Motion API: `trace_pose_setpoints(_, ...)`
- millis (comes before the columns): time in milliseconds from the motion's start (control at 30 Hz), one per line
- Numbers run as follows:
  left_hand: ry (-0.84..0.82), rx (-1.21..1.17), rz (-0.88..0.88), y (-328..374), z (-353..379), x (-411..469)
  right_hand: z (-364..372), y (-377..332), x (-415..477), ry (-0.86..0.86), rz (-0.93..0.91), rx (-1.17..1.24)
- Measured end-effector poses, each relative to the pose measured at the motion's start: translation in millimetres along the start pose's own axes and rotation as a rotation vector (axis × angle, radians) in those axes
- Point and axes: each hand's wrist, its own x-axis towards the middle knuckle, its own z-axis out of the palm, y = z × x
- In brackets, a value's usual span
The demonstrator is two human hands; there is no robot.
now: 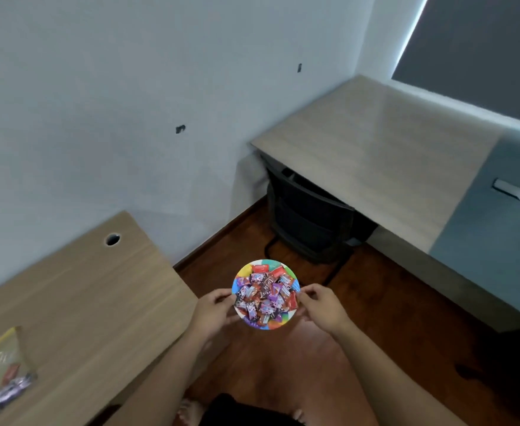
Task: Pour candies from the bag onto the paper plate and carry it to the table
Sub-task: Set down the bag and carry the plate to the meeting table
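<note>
A round paper plate with a rainbow-coloured rim (242, 271) is held level in the air above the wooden floor. It is heaped with several wrapped candies (265, 295) in red, purple and brown. My left hand (214, 312) grips the plate's left edge and my right hand (323, 305) grips its right edge. The clear plastic bag (0, 373), with a few candies still inside, lies on the brown desk (77, 296) at the lower left.
A long pale table (375, 161) stands ahead on the right against the white wall, with a grey section at its right end. A black chair (308, 219) is tucked under it. Dark wooden floor (391, 318) lies between desk and table.
</note>
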Motion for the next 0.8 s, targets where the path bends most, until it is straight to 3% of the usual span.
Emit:
trace_pose_setpoints(467, -0.365, 0.289, 0.046, 39.2, 229.8, 8.7, -175.7, 115.2, -39.3, 0.341, 0.154, 0.258)
trace_pose_setpoints(800, -0.564, 0.393, 0.068, 62.7, 401.0, 38.2, -297.0, 166.9, -13.5, 0.514, 0.263, 0.358)
